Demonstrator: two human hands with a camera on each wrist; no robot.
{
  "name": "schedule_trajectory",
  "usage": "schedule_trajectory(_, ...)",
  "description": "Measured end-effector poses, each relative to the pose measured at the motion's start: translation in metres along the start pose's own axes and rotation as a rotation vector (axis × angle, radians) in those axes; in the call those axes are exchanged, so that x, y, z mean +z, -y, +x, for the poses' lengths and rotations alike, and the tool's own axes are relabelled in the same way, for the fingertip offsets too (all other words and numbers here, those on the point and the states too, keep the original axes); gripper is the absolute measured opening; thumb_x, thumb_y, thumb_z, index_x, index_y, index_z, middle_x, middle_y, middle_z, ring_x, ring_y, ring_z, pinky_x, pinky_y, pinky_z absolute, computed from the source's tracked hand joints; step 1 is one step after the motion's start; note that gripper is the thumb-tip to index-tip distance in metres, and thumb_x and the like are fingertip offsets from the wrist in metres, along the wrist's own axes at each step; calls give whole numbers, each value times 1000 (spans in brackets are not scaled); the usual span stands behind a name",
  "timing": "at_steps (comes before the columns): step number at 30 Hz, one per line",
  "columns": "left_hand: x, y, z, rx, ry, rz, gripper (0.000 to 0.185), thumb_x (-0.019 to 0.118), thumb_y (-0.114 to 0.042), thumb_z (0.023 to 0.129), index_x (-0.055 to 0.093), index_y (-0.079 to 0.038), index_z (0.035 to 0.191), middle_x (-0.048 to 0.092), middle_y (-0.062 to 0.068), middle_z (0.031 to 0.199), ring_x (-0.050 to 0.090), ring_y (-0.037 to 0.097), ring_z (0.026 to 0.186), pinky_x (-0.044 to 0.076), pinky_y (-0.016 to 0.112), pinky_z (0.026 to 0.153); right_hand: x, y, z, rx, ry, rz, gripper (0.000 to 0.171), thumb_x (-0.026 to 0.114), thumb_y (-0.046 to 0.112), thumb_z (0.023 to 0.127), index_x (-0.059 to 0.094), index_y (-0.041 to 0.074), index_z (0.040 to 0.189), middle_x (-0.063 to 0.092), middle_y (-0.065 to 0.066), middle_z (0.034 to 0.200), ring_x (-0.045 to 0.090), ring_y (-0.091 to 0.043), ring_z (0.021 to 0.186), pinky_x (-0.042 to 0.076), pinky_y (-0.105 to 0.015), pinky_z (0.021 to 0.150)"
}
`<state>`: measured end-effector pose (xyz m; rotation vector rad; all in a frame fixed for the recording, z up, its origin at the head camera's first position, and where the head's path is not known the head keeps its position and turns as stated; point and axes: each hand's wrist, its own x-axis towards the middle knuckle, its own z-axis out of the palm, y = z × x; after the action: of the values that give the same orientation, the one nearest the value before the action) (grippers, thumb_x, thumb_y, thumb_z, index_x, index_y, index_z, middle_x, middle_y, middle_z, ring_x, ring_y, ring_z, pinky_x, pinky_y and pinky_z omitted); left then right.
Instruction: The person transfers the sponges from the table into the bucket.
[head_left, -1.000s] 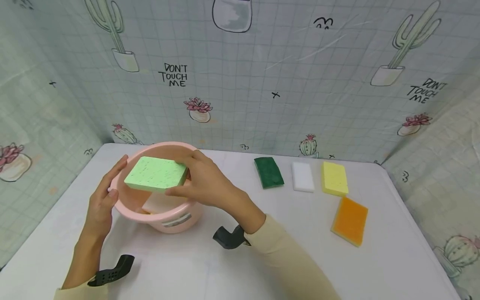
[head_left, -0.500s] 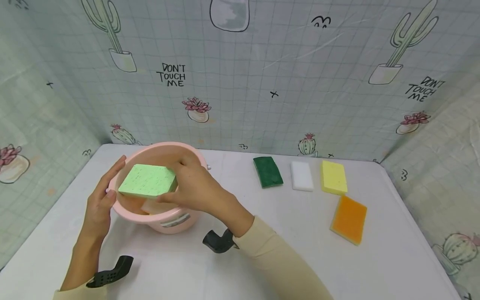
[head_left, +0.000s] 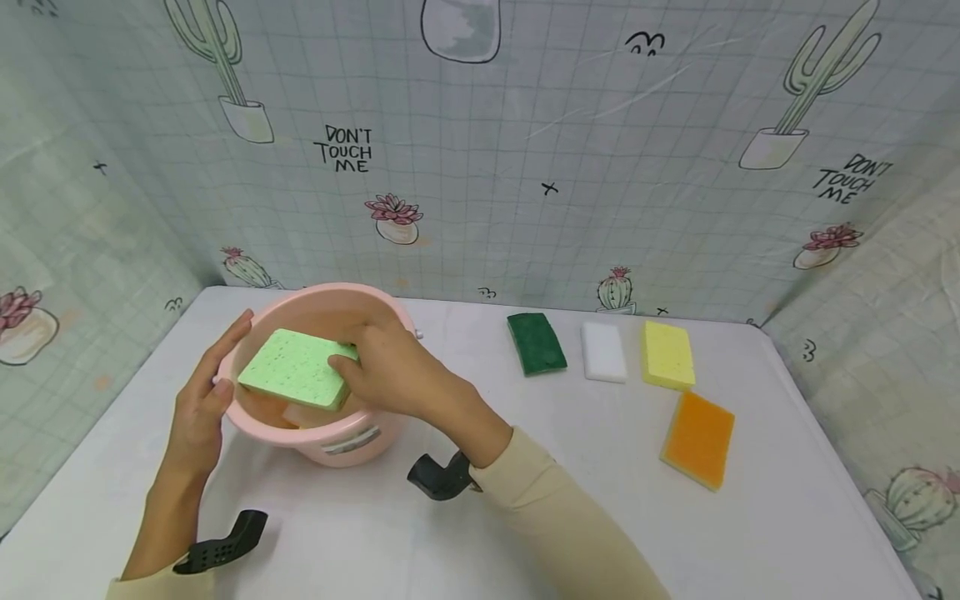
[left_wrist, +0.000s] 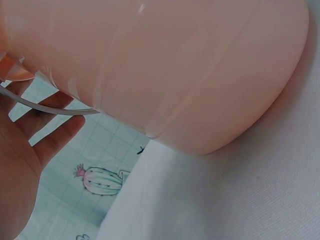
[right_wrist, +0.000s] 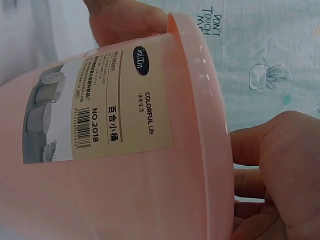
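Note:
A light green sponge (head_left: pixel 296 367) is held tilted in the mouth of a pink bucket (head_left: pixel 341 293). My right hand (head_left: pixel 390 367) pinches its right end, thumb on the upper face, the fingers reaching down inside the rim. In the right wrist view the fingers (right_wrist: pixel 250 182) show past the rim, while the bucket wall hides the sponge. My left hand (head_left: pixel 201 408) rests against the bucket's left side with its fingers fairly straight. In the left wrist view those fingers (left_wrist: pixel 57 140) spread beside the bucket's grey wire handle (left_wrist: pixel 50 109). A pale piece (head_left: pixel 303 415) lies inside the bucket, partly hidden.
On the white table (head_left: pixel 480 500) to the right lie a dark green scouring pad (head_left: pixel 537 343), a white sponge (head_left: pixel 603 352), a yellow sponge (head_left: pixel 668 356) and an orange-topped sponge (head_left: pixel 698 440). A patterned cloth (head_left: pixel 480 167) hangs behind and along both sides.
My right hand has moved the green sponge left and lower into the bucket's mouth. Its thumb has shifted from the front edge onto the upper face. The left hand has stayed in place.

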<state>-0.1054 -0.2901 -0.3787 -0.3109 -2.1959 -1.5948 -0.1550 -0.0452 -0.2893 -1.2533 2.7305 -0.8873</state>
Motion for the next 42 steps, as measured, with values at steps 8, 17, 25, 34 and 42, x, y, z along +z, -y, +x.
schedule_trajectory(8, 0, 1, 0, 1, -6, -14, 52, 43, -23, 94, 42, -11, 145, 34, 3, 152, 23, 19, 141, 15, 35, 113, -1, 1, 0, 67, 55, 45, 21, 55, 19, 97, 65, 7, 83, 51, 4, 63, 43, -4, 54, 34, -15, 53)
schedule_trajectory(17, 0, 7, 1, 83, -1, -61, 50, 42, -18, 95, 42, -6, 144, 36, 7, 151, 24, 21, 141, 18, 28, 111, -2, -1, -1, 14, 41, 34, 24, 53, 15, 97, 57, 9, 75, 32, 5, 54, 29, -4, 48, 24, -17, 48)
schedule_trajectory(25, 0, 4, 0, 86, -7, -51, 50, 44, -19, 95, 43, -5, 143, 37, 8, 151, 25, 21, 141, 18, 28, 111, -5, -3, -6, -15, 23, 59, 14, 53, 11, 95, 66, 6, 91, 50, 6, 68, 41, -3, 57, 34, -12, 54)
schedule_trajectory(34, 0, 0, 1, -2, -12, -14, 51, 42, -23, 95, 43, -11, 145, 35, 3, 152, 24, 18, 141, 17, 32, 112, -19, -7, -25, -12, -69, 134, 34, 58, 16, 94, 60, 4, 126, 60, 5, 90, 49, -6, 67, 41, -16, 58)
schedule_trajectory(42, 1, -4, 0, 0, 2, -22, 51, 43, -22, 96, 42, -11, 145, 34, 3, 153, 24, 17, 141, 18, 30, 112, -24, -24, -41, -38, -211, 123, 33, 58, 15, 94, 61, 5, 125, 60, 0, 97, 48, -8, 71, 41, -20, 58)
